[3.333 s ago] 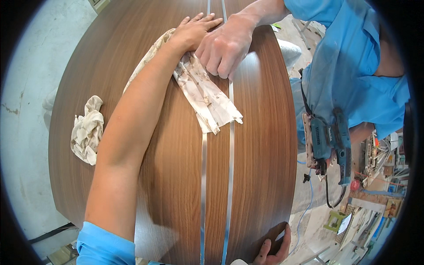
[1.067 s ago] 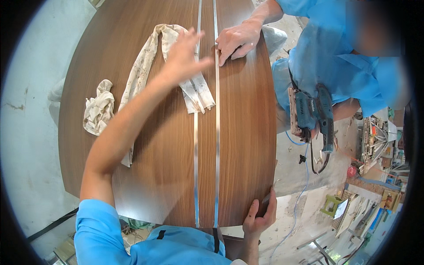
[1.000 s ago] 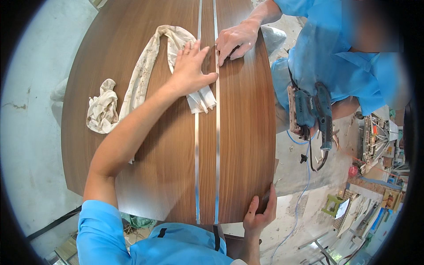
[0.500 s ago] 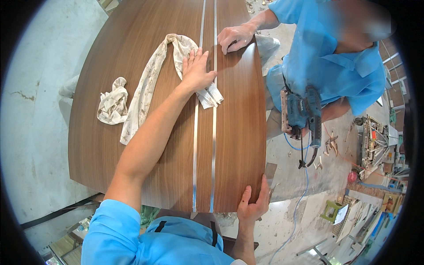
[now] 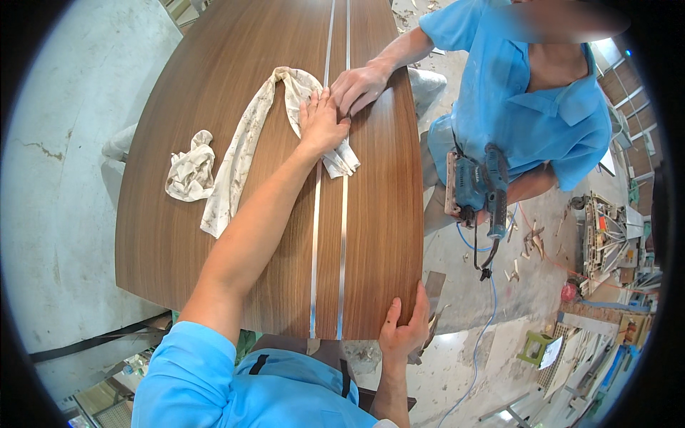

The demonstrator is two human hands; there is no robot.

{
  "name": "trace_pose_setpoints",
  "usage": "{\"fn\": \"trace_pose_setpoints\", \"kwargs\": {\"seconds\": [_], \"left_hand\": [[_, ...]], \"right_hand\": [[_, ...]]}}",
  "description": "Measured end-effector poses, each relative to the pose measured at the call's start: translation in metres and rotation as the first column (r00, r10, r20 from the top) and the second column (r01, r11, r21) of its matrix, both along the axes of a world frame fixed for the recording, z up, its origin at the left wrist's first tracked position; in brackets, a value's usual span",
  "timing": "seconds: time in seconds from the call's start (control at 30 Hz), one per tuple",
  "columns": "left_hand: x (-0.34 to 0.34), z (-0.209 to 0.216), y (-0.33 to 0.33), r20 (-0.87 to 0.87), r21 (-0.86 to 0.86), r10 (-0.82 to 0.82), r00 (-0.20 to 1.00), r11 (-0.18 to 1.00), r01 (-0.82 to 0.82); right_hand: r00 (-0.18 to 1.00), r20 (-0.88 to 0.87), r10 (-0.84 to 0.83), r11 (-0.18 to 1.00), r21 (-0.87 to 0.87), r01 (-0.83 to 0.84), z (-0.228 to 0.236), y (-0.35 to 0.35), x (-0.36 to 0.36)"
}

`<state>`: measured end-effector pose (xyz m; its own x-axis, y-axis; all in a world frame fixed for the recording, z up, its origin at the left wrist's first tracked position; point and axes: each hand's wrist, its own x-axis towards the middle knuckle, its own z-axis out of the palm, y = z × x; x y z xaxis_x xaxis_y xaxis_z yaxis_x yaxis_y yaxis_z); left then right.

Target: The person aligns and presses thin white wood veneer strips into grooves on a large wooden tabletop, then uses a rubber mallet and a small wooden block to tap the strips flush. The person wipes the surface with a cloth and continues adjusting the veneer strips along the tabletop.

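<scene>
A brown wood-grain panel [image 5: 271,278] with two shiny metal strips [image 5: 342,235] running along it lies in front of me. My left hand [image 5: 321,128] lies flat, fingers spread, on one end of a long off-white patterned cloth [image 5: 239,160], over the strips. My right hand [image 5: 404,332] rests against the panel's near right corner, thumb apart from its stretched fingers. Beside my left fingers, a co-worker's hand [image 5: 360,87] reaches over the panel with bent fingers; whether it touches the cloth I cannot tell.
Left of the long cloth lies a crumpled cloth [image 5: 191,167]. The co-worker, in a blue shirt [image 5: 524,107], has a teal power sander [image 5: 474,182] at the panel's right side. Its blue hose [image 5: 477,349] trails over the floor, among wood scraps [image 5: 531,241]. A green stool [image 5: 534,348] stands lower right.
The co-worker's hand has moved left and nearer, right up to my left hand. My left hand stays on the cloth and my right hand at the corner. The whole view has shifted slightly.
</scene>
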<state>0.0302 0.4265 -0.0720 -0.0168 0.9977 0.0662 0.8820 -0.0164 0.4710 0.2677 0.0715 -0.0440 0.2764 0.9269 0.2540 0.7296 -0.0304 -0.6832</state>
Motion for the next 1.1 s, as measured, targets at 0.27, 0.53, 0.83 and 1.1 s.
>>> {"fn": "trace_pose_setpoints", "kwargs": {"seconds": [0.27,0.53,0.83,1.1], "left_hand": [[-0.013,0.003,0.007,0.018,-0.063,-0.085,0.996,0.994,0.086],[-0.007,0.001,0.009,-0.032,-0.036,-0.008,0.999,0.999,0.006],[-0.002,0.007,0.000,-0.083,-0.024,0.107,0.991,0.994,-0.109],[-0.053,0.018,-0.064,-0.243,0.028,-0.037,0.969,0.999,0.045]], "right_hand": [[1.000,0.021,-0.017,1.000,-0.008,0.018,0.000,0.000,-0.002],[1.000,0.021,-0.018,1.000,-0.003,0.018,0.000,-0.001,-0.001],[0.999,0.033,-0.028,1.000,0.004,0.028,-0.002,0.000,-0.001],[0.999,0.017,-0.039,0.999,-0.001,0.039,0.005,-0.001,-0.003]]}}
